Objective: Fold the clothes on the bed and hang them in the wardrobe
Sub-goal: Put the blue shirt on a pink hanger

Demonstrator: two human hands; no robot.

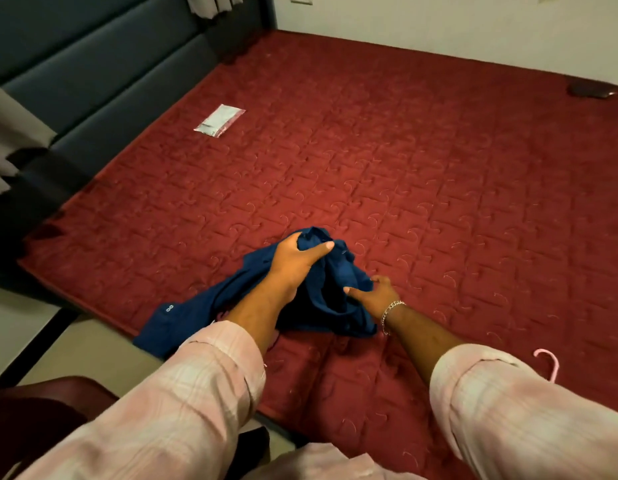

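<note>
Shirt, dark blue, lay crumpled at near edge of bed, bunched directly under both hands. Left hand clenched over top of bunch, fingers gripping fabric on far side. Right hand pinched fold just to right, lower and nearer body. Long axis ran from bunch back toward left sleeve, cuff trailing off mattress edge. Left hand seemed better placed to lift and shake garment open. Pink hanger lay well right of right hand.

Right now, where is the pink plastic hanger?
In the head view, the pink plastic hanger lies on the red quilted mattress, at the near right, beside the right sleeve.
</note>
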